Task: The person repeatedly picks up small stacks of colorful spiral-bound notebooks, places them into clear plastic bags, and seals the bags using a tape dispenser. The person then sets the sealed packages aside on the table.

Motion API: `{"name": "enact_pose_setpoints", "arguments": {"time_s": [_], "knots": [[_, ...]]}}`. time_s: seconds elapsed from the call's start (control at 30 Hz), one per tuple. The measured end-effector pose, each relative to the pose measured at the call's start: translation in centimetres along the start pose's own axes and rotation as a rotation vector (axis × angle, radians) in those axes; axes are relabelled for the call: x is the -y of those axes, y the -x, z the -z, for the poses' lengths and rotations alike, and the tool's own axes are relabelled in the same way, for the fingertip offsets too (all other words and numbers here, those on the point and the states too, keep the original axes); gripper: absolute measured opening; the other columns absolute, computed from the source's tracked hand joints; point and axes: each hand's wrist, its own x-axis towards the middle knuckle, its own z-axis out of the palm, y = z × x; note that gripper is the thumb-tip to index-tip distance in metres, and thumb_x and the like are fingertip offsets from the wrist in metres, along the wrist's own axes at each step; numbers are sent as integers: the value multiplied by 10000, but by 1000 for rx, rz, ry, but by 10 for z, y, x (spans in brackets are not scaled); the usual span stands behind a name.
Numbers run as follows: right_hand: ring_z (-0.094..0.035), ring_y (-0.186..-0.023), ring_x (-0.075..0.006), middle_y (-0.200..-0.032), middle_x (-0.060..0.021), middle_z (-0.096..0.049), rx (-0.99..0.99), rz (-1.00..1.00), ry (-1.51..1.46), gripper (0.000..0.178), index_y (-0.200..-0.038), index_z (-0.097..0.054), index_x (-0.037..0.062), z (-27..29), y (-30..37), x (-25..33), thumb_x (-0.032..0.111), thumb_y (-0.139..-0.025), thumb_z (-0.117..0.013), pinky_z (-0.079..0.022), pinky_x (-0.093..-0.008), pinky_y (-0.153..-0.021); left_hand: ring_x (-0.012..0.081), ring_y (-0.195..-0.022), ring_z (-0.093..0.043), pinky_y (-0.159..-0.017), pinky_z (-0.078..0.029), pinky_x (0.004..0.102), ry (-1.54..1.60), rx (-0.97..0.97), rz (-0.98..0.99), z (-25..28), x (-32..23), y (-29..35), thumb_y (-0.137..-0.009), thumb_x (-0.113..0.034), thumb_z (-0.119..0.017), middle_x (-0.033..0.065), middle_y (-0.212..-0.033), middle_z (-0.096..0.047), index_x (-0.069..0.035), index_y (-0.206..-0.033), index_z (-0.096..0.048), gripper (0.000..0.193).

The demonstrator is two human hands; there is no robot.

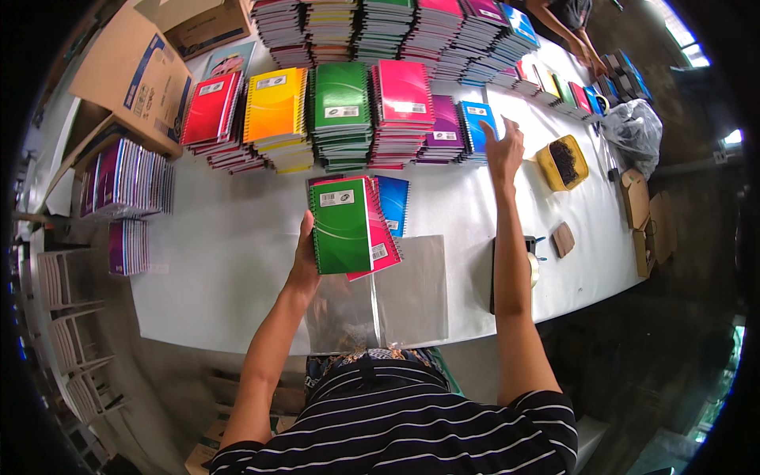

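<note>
My left hand (305, 252) grips the left edge of a green spiral notebook (342, 237), thumb on its cover. Under it a pink notebook (380, 255) sticks out askew; whether my hand also holds that one I cannot tell. A blue notebook (393, 202) peeks out behind them. My right hand (505, 152) is raised with fingers apart, holding nothing, just right of the short blue notebook stack (476, 131). Beside that stand purple (443, 131), pink (402, 99), green (340, 99), yellow (275, 103) and red (212, 111) stacks. Clear plastic sleeves (413, 297) lie at the near edge.
Taller notebook stacks (356, 36) line the back. At right are a yellow tub (564, 162) of dark bits, a brown block (563, 239) and a tape dispenser (532, 269), partly behind my forearm. Open cartons (134, 79) and purple notebooks (131, 186) stand left. Another person's arm (566, 36) shows far right.
</note>
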Motion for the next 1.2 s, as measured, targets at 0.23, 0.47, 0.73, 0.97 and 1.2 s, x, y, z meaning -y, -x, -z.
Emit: {"name": "enact_pose_setpoints", "arguments": {"time_s": [0.23, 0.47, 0.73, 0.97, 1.2], "knots": [[-672, -738, -322, -834, -159, -717, 461, -374, 192, 534, -832, -737, 43, -38, -31, -124, 562, -706, -769, -480, -448, -684, 193, -1096, -606, -936, -506, 336, 150, 136, 54, 15, 21, -15, -931, -621, -475, 99, -1238, -604, -30, -1368, -466, 735], [-666, -924, -184, -1062, -64, -698, 558, 31, -621, 312, -1169, -688, 98, 109, -41, -10, -11, -908, -555, -518, -302, -860, 218, -1109, -607, -967, -496, 379, 83, 8, 119, 15, 20, 0, -917, -560, -560, 124, -1252, -599, -27, -1362, -470, 700], [-576, -1121, -325, -1249, -143, -596, 772, 755, -400, 593, -1312, -540, 93, 112, 86, 129, 192, -773, -764, -486, -404, -948, 300, -1127, -614, -932, -539, 456, 288, 158, 316, -29, 42, 27, -840, -672, -562, 175, -1295, -569, -20, -1413, -391, 884], [-565, -1140, -274, -1212, -154, -576, 1159, -610, -1340, 964, -1397, -386, 11, 129, 229, 70, 378, -661, -888, -490, -414, -943, 270, -1188, -577, -991, -496, 391, -61, 164, 210, -33, 31, 69, -790, -602, -687, 171, -1261, -580, -30, -1407, -402, 888], [-555, -1160, -207, -1246, -89, -575, 752, -632, -1382, 899, -1391, -421, 49, 131, 271, 83, 144, -634, -897, -446, -361, -1002, 277, -1404, -332, -1157, -270, 404, -941, 244, -208, -32, 26, 74, -559, -418, -928, 140, -1498, -376, -168, -1556, 11, 1393]]}}
